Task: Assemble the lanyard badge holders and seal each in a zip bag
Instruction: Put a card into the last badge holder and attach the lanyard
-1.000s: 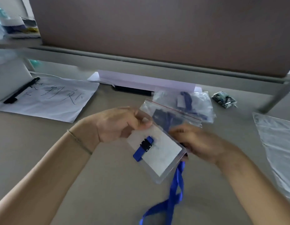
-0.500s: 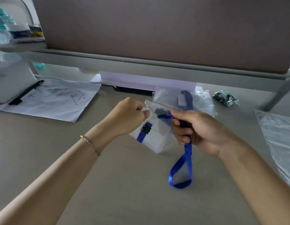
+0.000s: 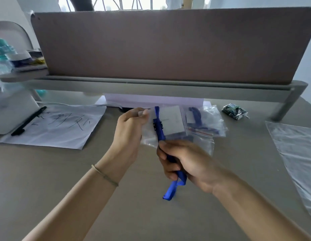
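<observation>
Fingers of the left hand point(image 3: 128, 126) curl inward, thumb and fingertips pinching the upper left edge of a clear zip bag point(image 3: 149, 136) held up above the desk point(image 3: 81, 188) near the middle of its far edge. The badge holder point(image 3: 172, 122), a white card in a clear sleeve, sits inside or against that bag; which of the two cannot be told. Fingers of the right hand point(image 3: 184, 160) are clenched round the blue lanyard point(image 3: 159, 129), which runs up from the fist past a black buckle to the top of the holder, while its loose loop hangs below the palm. Finished bags point(image 3: 203, 122) lie just beyond, toward the far right of the desk.
</observation>
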A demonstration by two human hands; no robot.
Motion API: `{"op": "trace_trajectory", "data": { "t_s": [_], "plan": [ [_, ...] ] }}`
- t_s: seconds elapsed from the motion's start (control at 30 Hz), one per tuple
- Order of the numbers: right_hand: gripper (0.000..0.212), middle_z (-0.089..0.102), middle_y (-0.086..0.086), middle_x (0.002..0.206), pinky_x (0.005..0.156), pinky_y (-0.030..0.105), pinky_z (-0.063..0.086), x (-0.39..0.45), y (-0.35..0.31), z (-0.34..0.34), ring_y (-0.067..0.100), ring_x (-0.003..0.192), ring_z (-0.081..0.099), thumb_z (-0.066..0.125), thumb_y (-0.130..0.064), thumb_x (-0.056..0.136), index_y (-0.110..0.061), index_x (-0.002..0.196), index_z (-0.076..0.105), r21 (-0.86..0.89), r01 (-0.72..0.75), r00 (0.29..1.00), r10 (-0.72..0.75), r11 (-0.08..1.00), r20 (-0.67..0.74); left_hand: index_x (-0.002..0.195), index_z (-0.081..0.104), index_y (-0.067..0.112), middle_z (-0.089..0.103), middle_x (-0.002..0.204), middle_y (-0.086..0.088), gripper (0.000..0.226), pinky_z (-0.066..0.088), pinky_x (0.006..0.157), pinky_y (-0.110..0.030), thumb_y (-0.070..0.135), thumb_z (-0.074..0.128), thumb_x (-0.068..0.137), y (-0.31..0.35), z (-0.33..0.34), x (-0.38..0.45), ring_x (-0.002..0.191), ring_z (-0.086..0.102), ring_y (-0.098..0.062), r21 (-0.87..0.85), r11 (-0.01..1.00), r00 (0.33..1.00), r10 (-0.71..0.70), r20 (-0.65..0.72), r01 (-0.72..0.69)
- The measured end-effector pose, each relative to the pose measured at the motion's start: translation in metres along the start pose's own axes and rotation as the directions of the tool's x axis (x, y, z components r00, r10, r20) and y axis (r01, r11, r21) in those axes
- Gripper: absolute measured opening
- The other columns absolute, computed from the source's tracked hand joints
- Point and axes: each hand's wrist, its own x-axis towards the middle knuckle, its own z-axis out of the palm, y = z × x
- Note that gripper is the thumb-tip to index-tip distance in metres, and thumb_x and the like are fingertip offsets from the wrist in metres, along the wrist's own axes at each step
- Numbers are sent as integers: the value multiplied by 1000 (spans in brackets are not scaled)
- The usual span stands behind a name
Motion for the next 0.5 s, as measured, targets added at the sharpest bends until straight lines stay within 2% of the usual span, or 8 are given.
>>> {"op": "trace_trajectory", "data": {
  "t_s": [0.07, 0.13, 0.2, 0.27, 0.37, 0.43, 0.5],
  "plan": [
    [37, 31, -1, 53, 48, 23, 37, 2, 4, -3, 17, 46, 30, 43, -24, 104, -12, 69, 46, -20, -4, 1000, 5, 1000, 9, 90, 59, 2, 61, 79, -9, 16, 51, 58, -28, 13, 51, 98, 5, -5, 3, 67, 60, -20, -157, 982, 995, -99, 23, 101],
    [38, 30, 1, 55, 51, 25, 37, 4, 6, -7, 19, 48, 30, 43, -27, 104, -14, 68, 47, -16, -12, 999, 12, 1000, 46, 88, 59, 9, 64, 74, -5, 17, 56, 61, -30, 15, 48, 100, 9, -9, 5, 67, 63, -19, -285, 941, 983, -166, 77, 182],
    [39, 28, 2, 55, 53, 27, 36, 4, 7, -13, 21, 49, 30, 45, -29, 103, -15, 67, 47, -9, -24, 996, 25, 1000, 82, 92, 60, 11, 66, 75, -3, 15, 57, 64, -31, 15, 47, 99, 12, -13, 9, 68, 64, -17, -328, 913, 966, -199, 164, 244],
    [39, 28, 2, 55, 54, 26, 37, 4, 6, -20, 21, 49, 31, 46, -32, 102, -16, 67, 47, -39, -29, 992, 33, 999, 124, 98, 61, 12, 66, 80, -1, 14, 55, 65, -29, 16, 47, 98, 16, -17, 11, 72, 64, -17, -272, 913, 932, -225, 283, 303],
    [33, 32, -1, 54, 55, 27, 36, 2, 4, -31, 20, 49, 32, 47, -29, 98, -14, 68, 47, -74, -43, 980, 57, 996, 193, 99, 65, 13, 66, 87, -2, 17, 55, 65, -27, 18, 56, 86, 19, -25, 12, 75, 65, -18, -190, 893, 840, -287, 460, 409],
    [24, 34, -1, 54, 55, 28, 35, -1, 1, -36, 18, 50, 29, 50, -24, 94, -8, 75, 47, -86, -73, 978, 89, 994, 190, 87, 69, 13, 65, 81, -3, 12, 53, 59, -24, 17, 60, 79, 20, -29, 10, 68, 64, -18, -106, 891, 777, -321, 541, 442],
    [13, 34, 1, 57, 53, 26, 35, -3, -2, -41, 14, 49, 28, 52, -19, 92, -6, 87, 52, -146, -114, 982, 134, 983, 135, 78, 67, 10, 62, 75, -6, 8, 49, 54, -23, 14, 61, 81, 20, -31, 8, 64, 60, -19, 19, 915, 728, -332, 600, 402]
  ]
}}
